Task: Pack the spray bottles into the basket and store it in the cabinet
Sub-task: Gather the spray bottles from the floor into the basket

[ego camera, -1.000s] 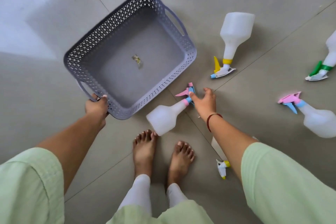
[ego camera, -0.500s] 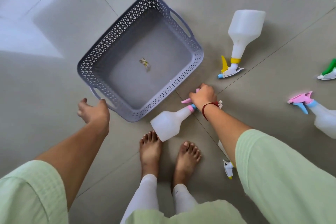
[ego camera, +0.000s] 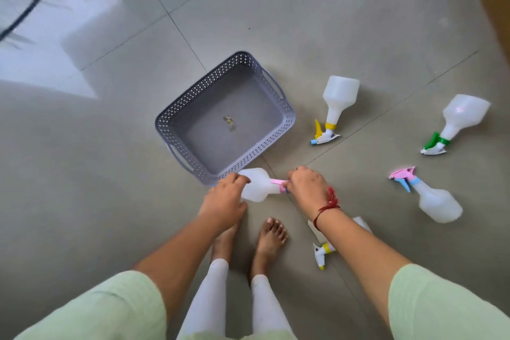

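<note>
A grey perforated basket (ego camera: pixel 276 141) sits on the floor ahead of my feet, holding only a small scrap. I hold a white spray bottle with a pink trigger (ego camera: pixel 258 186) lifted by the basket's near corner: my left hand (ego camera: pixel 225 200) grips its body, my right hand (ego camera: pixel 307 188) is closed on its nozzle end. Four more bottles lie on the floor: a yellow-trigger bottle (ego camera: pixel 338 102) right of the basket, a green-trigger bottle (ego camera: pixel 458 119) further right, a pink-and-blue-trigger bottle (ego camera: pixel 433 199), and one with a yellow collar (ego camera: pixel 324 251) partly hidden under my right forearm.
Glossy grey floor tiles surround everything. My bare feet (ego camera: pixel 271 234) stand just behind the held bottle. A dark cable (ego camera: pixel 33 3) crosses the far left corner. A brown board edge (ego camera: pixel 496 16) shows at the far right.
My left hand let go of the basket handle and came over onto the bottle's body. The right hand lifted the bottle off the floor. The camera rose, so more floor shows.
</note>
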A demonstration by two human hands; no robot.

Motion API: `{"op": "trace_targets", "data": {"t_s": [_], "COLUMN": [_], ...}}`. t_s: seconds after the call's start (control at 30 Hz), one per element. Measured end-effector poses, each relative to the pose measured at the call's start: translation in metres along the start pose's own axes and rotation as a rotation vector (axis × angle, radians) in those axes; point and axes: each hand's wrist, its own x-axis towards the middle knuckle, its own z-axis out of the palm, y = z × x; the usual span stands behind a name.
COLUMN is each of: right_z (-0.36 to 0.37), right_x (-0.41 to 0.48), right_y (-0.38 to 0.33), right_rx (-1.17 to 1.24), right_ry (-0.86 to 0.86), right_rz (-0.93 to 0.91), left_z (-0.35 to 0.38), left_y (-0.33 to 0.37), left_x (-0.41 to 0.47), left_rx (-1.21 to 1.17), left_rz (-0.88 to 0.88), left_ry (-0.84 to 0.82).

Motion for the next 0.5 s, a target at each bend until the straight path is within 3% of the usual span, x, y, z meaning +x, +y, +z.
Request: {"op": "trace_targets", "data": {"t_s": [0.27,0.5], "right_z": [-0.044,-0.056], "right_x": [-0.043,-0.039], "right_y": [-0.046,-0.099], "right_rx": [0.026,0.361], "right_ry": [0.157,0.244], "right_rz": [-0.226,-0.220], "left_z": [0.021,-0.009], "left_y": [0.030,-0.007], "left_x": [-0.005,-0.012], "left_rx": [-0.316,-0.569], "left_rz": [0.109,0.072], "left_ry": [0.126,0.358]}}
